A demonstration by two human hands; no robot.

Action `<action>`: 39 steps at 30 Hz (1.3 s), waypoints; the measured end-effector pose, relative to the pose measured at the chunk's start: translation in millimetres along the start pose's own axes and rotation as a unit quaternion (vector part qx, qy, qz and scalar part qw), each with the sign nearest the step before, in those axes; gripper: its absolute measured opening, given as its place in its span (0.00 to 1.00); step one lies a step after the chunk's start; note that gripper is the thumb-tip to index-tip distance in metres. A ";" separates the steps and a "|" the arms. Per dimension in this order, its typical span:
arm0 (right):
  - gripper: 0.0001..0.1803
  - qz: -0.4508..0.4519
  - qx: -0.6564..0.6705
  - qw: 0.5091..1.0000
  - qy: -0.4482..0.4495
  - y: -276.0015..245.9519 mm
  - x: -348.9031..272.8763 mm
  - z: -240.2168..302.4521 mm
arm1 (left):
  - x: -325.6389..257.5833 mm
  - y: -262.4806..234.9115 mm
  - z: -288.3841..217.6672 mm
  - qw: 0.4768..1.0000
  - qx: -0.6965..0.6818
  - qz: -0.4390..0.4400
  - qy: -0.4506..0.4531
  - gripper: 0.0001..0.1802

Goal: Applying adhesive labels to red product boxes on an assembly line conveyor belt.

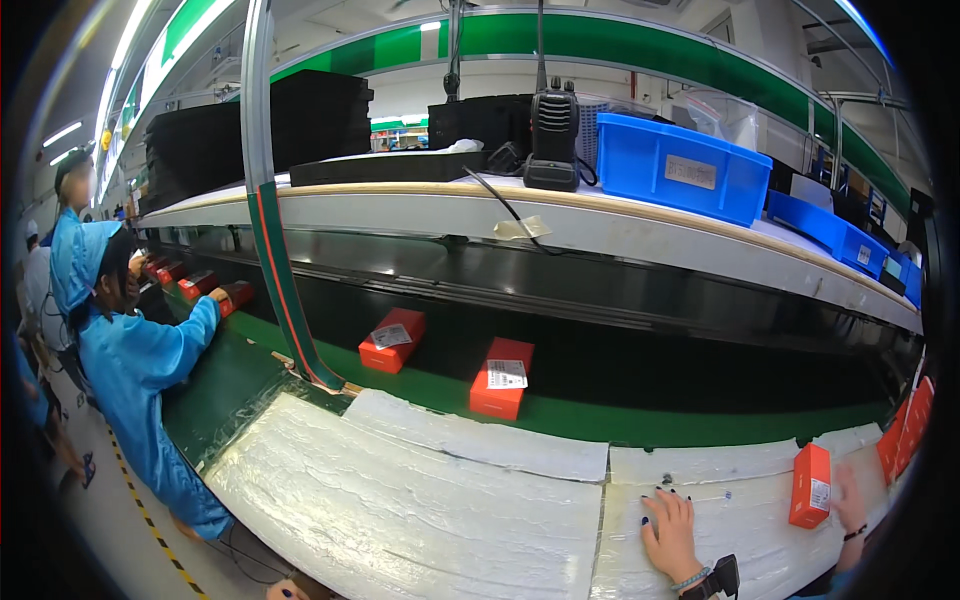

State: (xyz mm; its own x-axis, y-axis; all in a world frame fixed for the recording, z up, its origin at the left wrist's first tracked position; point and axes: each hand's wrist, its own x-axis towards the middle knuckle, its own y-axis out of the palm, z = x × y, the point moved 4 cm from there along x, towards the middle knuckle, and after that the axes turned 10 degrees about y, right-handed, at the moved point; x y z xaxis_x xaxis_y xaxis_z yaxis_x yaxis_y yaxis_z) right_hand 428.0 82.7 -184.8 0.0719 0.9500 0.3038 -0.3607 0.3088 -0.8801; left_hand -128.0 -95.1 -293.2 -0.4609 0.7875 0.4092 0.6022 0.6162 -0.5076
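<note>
My left hand (pixel 670 530) lies flat, fingers spread, on the white foam mat (pixel 420 500) at the lower right, holding nothing; it has dark nails and a bead bracelet. An orange box (pixel 810 485) with a white label stands upright on the mat to its right. My right hand (pixel 852 500) is pressed to that box's right side and appears to grip it; the box partly hides the hand.
Two more orange boxes (pixel 392 340) (pixel 502 377) lie on the green conveyor belt (pixel 640 425) beyond the mat. Others are stacked at the right edge (pixel 910 425). A co-worker in a blue coat (pixel 135 370) reaches onto the belt at left. The shelf above holds blue bins (pixel 680 165) and a black handheld radio (pixel 553 125).
</note>
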 end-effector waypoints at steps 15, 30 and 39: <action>0.24 -0.020 -0.014 0.999 -0.041 -1.7 18.7 23.0 | -28.3 36.2 122.8 0.959 0.194 -0.194 0.073 0.17; 0.29 0.033 0.202 0.961 -0.188 67.1 113.7 169.0 | 224.7 18.9 -173.5 0.870 -0.082 -0.068 0.482 0.08; 0.40 0.572 0.504 0.584 -0.279 102.4 -61.0 351.4 | 224.6 93.0 -373.8 0.738 -0.189 0.165 0.626 0.17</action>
State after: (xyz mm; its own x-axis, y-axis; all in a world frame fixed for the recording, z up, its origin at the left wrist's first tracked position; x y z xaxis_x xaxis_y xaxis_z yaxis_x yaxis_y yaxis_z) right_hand 60.0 40.1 -165.3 -0.9651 0.2577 0.0467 -0.2598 -0.9645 -0.0471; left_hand 68.2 134.4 34.9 0.5732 0.1190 0.8107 0.7946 0.1607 -0.5854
